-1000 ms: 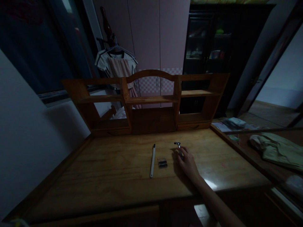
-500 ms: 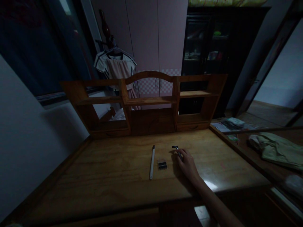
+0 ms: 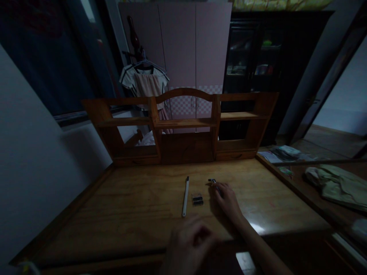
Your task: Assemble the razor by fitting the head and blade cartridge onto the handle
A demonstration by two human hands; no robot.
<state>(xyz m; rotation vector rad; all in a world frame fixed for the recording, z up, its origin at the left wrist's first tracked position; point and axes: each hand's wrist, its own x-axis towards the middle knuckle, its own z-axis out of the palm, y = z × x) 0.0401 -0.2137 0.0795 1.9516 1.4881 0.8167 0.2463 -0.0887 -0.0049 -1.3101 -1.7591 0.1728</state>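
Observation:
In the head view, my right hand (image 3: 227, 200) rests over the wooden desk, closed around the handle of a razor (image 3: 212, 180). The razor's metal head points left, past my fingertips. My left hand (image 3: 189, 244) is above the desk's near edge, its fingers curled and smeared by motion; whether it holds anything does not show. Between the hands and a little farther off lies a small clear case (image 3: 197, 199) with two dark razor cartridges. Left of the case is a slim white stick (image 3: 185, 196) with a dark tip, lying lengthwise on the desk.
A wooden shelf unit (image 3: 186, 123) stands along the back of the desk (image 3: 137, 206). To the right, a lower surface holds a pale green cloth (image 3: 338, 185) and plastic-wrapped items (image 3: 288, 152). A white wall (image 3: 83, 152) borders the left side.
My left hand has come into view at the near edge. My right hand keeps the razor in nearly the same place. The whole view has shifted slightly.

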